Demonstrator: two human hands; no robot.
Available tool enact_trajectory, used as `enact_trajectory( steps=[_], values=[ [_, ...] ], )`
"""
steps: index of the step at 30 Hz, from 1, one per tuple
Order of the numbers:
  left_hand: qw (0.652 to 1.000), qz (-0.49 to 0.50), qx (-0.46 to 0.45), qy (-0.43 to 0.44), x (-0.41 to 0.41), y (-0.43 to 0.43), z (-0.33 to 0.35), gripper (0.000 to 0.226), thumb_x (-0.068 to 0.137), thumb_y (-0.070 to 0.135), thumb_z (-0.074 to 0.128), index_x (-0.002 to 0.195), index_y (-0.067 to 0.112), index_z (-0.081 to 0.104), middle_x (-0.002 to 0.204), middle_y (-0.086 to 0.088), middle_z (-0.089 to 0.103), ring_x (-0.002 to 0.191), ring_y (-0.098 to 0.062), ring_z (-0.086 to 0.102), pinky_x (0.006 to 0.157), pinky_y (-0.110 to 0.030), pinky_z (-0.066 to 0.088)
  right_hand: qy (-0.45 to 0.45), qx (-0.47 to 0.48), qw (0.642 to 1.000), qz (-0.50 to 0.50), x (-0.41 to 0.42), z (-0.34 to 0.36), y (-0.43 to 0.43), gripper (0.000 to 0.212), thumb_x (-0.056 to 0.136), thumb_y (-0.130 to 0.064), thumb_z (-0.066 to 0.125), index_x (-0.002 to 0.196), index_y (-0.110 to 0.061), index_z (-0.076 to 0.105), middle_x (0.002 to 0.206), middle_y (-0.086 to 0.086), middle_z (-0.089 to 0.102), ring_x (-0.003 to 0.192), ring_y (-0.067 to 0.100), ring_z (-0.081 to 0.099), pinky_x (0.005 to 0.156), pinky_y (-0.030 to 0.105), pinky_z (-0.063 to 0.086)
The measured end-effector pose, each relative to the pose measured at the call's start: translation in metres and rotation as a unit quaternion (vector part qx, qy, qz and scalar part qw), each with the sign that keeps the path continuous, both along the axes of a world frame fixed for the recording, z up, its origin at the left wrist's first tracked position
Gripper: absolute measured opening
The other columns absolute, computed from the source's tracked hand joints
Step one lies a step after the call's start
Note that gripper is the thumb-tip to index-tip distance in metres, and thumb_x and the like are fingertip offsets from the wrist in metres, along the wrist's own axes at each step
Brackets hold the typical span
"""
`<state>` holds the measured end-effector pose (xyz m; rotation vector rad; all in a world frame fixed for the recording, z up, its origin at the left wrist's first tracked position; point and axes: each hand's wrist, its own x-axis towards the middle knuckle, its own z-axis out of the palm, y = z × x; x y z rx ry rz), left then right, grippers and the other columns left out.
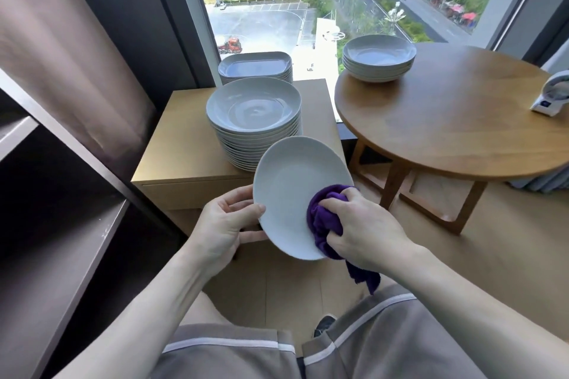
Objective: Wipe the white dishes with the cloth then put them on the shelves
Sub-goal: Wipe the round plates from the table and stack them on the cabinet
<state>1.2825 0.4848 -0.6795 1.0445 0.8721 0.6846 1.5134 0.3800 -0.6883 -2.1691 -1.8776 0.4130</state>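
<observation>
At frame centre your left hand (226, 224) grips one white dish (292, 188) while your right hand (363, 224), closed on the purple cloth (324, 221), wipes it — stacks (254, 120) wait behind, and the shelves (61, 224) at left look bare.

The cloth (324, 220) hides the plate's (289, 191) lower right rim, and the white device (554, 95) is cut off at the right edge.

One wide-angle camera sits on the person's head, looking forward and steeply down. It is close to both forearms at 6 o'clock, with the wooden cabinet (191, 144) at 12, the round table (462, 132) toward 2, and dark shelves (61, 224) at 9.
</observation>
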Motion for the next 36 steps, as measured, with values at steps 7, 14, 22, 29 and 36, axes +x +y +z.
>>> enact_trajectory(
  steps=[7, 14, 22, 29, 36],
  values=[
    [1.0, -0.004, -0.017, -0.019, 0.002, 0.001, -0.001, 0.047, 0.079, 0.016, 0.085, 0.124, 0.014, 0.073, 0.12, -0.019, 0.075, 0.103, -0.033, 0.077, 0.072, -0.042, 0.064, 0.041, 0.006, 0.993, 0.109, -0.018, 0.005, -0.004, 0.052, 0.087, -0.046, 0.06, 0.138, -0.043, 0.049, 0.138, -0.008, 0.047, 0.113, 0.022, 0.057, 0.087, 0.026, 0.048],
    [0.996, -0.059, -0.042, -0.045, 0.011, -0.012, -0.004, 0.05, 0.079, 0.02, 0.086, 0.127, 0.014, 0.073, 0.124, -0.023, 0.073, 0.11, -0.037, 0.074, 0.078, -0.044, 0.064, 0.077, 0.086, 0.983, 0.141, -0.019, 0.016, -0.004, 0.058, 0.09, -0.039, 0.064, 0.145, -0.037, 0.048, 0.148, -0.006, 0.042, 0.126, 0.019, 0.05, 0.097, 0.027, 0.05],
    [0.997, -0.069, -0.03, -0.009, 0.018, -0.025, -0.004, 0.05, 0.083, 0.022, 0.081, 0.131, 0.013, 0.07, 0.12, -0.019, 0.075, 0.102, -0.031, 0.076, 0.075, -0.043, 0.063, 0.043, 0.131, 0.99, 0.0, 0.004, 0.011, 0.01, 0.057, 0.089, -0.036, 0.067, 0.144, -0.035, 0.048, 0.143, -0.001, 0.044, 0.12, 0.023, 0.051, 0.086, 0.027, 0.044],
    [0.999, -0.041, -0.025, -0.006, 0.01, -0.015, 0.002, 0.051, 0.083, 0.023, 0.081, 0.132, 0.013, 0.069, 0.121, -0.017, 0.076, 0.104, -0.033, 0.076, 0.072, -0.04, 0.064, 0.017, 0.065, 0.997, -0.045, 0.013, 0.003, 0.012, 0.05, 0.089, -0.041, 0.061, 0.138, -0.036, 0.05, 0.134, 0.001, 0.047, 0.105, 0.029, 0.058, 0.078, 0.034, 0.049],
    [1.0, 0.009, -0.012, -0.015, -0.001, 0.003, 0.008, 0.04, 0.082, 0.02, 0.081, 0.122, 0.021, 0.076, 0.12, -0.015, 0.076, 0.102, -0.03, 0.077, 0.071, -0.039, 0.063, -0.002, 0.018, 0.997, 0.073, -0.014, -0.001, 0.001, 0.053, 0.09, -0.044, 0.062, 0.14, -0.039, 0.047, 0.139, -0.004, 0.046, 0.111, 0.022, 0.058, 0.08, 0.023, 0.046]
  ],
)
